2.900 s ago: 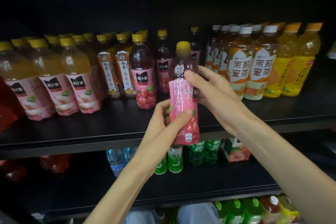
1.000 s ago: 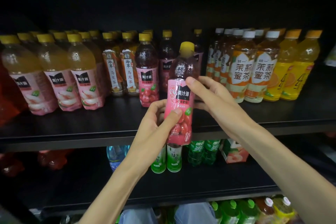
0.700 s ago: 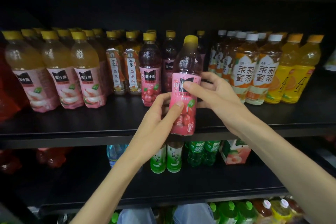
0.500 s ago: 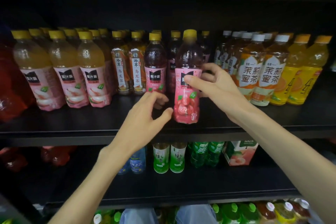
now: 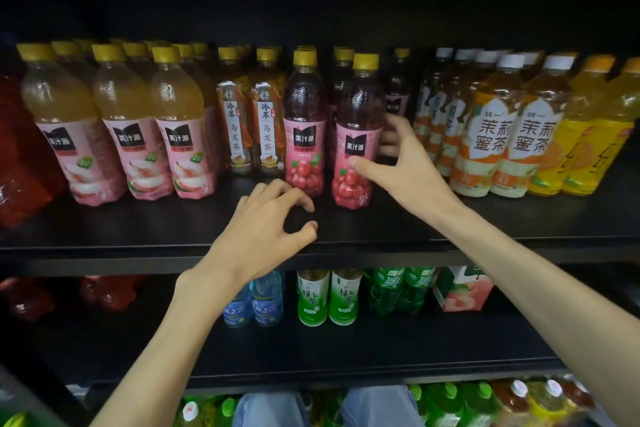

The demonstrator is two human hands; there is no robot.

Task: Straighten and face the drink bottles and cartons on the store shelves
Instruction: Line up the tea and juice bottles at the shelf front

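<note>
1. Head view — the cherry drink bottle (image 5: 356, 135) stands upright on the upper shelf (image 5: 138, 236), just beside its twin bottle (image 5: 304, 125) on the left, label facing out and set slightly forward of it.
2. The right hand (image 5: 405, 166) has its grip on this bottle: the thumb presses the label front and the fingers curl round the far side at the waist.
3. The left hand (image 5: 263, 232) hangs above the shelf edge with loosely curled fingers, grasping nothing.
4. Handling, as I judge it: a full plastic bottle — moderately heavy, with a thin wall that gives under squeezing and a smooth sleeve that may slip. Take it at the labelled waist, or twist it by the yellow cap (image 5: 366, 61).
5. The jasmine tea bottles (image 5: 498, 135) stand close on the right, so an elbow swing could topple them.
</note>
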